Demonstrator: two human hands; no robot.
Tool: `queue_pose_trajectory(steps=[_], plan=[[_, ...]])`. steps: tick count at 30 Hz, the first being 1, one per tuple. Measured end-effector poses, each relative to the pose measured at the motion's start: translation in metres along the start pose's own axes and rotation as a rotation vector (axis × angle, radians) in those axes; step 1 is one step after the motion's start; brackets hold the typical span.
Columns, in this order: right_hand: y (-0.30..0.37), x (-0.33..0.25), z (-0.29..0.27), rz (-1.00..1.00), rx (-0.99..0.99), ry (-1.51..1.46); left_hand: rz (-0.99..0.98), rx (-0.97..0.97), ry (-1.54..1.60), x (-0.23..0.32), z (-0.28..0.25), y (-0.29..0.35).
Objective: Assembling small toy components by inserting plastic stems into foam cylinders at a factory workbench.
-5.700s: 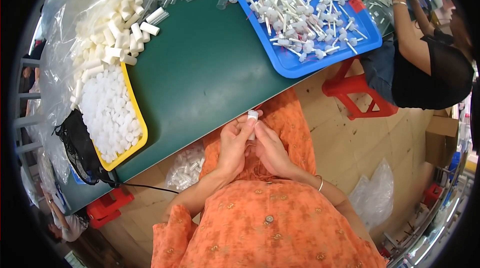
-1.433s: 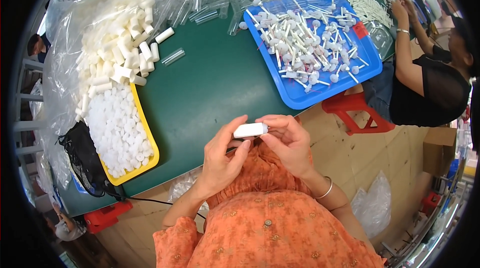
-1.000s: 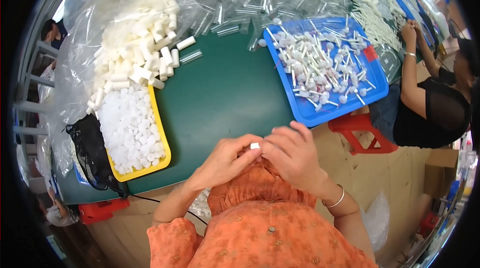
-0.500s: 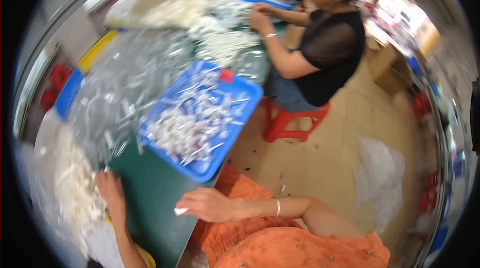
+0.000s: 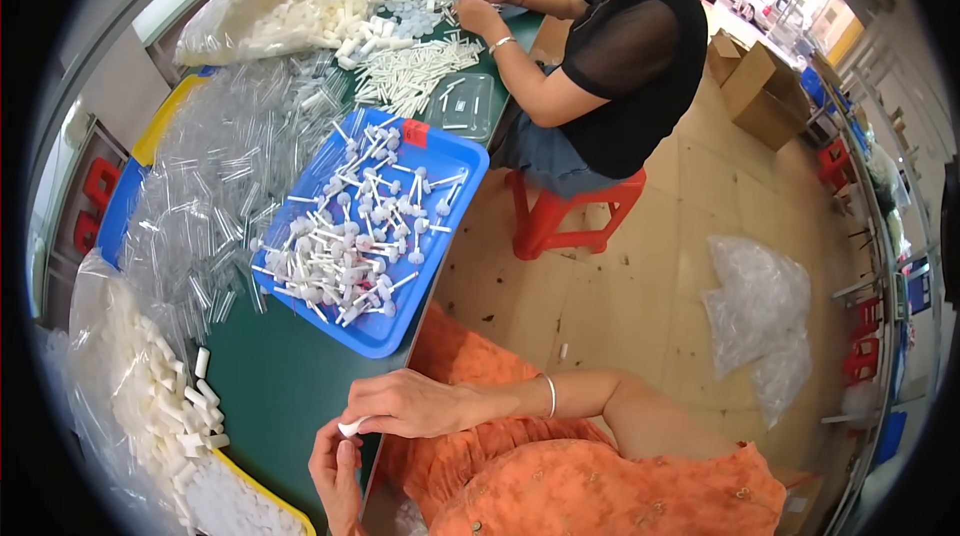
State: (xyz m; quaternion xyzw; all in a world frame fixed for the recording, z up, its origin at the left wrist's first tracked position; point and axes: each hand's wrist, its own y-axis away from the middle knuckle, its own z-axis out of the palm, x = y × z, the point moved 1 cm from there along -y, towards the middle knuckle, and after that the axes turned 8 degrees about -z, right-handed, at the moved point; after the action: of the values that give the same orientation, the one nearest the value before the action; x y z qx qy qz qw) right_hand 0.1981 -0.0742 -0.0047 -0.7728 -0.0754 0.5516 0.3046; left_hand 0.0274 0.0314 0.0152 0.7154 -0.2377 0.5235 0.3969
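Over the table's front edge my two hands meet. My right hand (image 5: 405, 404) pinches a small white piece (image 5: 351, 427) at its fingertips; its exact kind cannot be made out. My left hand (image 5: 337, 466) comes up from below, fingers and thumb curled in beside that piece; whatever they grip is hidden. Just beyond lies a blue tray (image 5: 388, 338) full of small white sticks with round pale heads (image 5: 345, 261). To the left, white foam-like cylinders (image 5: 165, 386) spill from a clear plastic bag (image 5: 85, 336) onto the green table (image 5: 270, 376).
Many clear plastic tubes (image 5: 230, 156) heap along the table's left. Farther off are white sticks (image 5: 415, 71), a clear lidded box (image 5: 465, 111) and another bag of cylinders (image 5: 250, 11). A co-worker (image 5: 630, 56) sits on a red stool (image 5: 575, 216). Plastic bags (image 5: 760, 306) lie on the floor.
My left hand has left the pile of white cylinders and moved right to meet my right hand. My right hand still holds the small white piece. The view has shifted slightly.
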Motion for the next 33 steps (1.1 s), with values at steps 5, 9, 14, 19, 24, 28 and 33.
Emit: queue_pose_trajectory(steps=[5,9,14,19,24,28,33], plan=[[0.011,0.001,0.003,-0.068,-0.214,0.07,-0.05,-0.099,0.028,-0.006,-0.002,0.014],[0.006,-0.011,0.006,-0.096,-0.311,0.063,-0.16,-0.087,0.016,-0.012,0.001,0.023],[-0.001,-0.017,-0.007,-0.017,-0.268,0.135,-0.108,-0.03,-0.034,-0.009,0.001,0.024],[0.013,-0.015,0.005,0.193,-0.275,-0.206,-0.07,-0.012,-0.038,-0.022,0.009,0.033],[0.023,-0.019,-0.004,0.4,-0.316,-0.453,-0.165,-0.053,-0.081,-0.019,0.022,0.043],[0.03,-0.018,-0.012,0.656,-0.402,-0.501,-0.068,-0.037,-0.19,-0.028,0.031,0.041],[0.049,-0.006,-0.005,0.663,-0.516,-0.424,0.052,-0.052,-0.368,-0.036,0.043,0.047]])
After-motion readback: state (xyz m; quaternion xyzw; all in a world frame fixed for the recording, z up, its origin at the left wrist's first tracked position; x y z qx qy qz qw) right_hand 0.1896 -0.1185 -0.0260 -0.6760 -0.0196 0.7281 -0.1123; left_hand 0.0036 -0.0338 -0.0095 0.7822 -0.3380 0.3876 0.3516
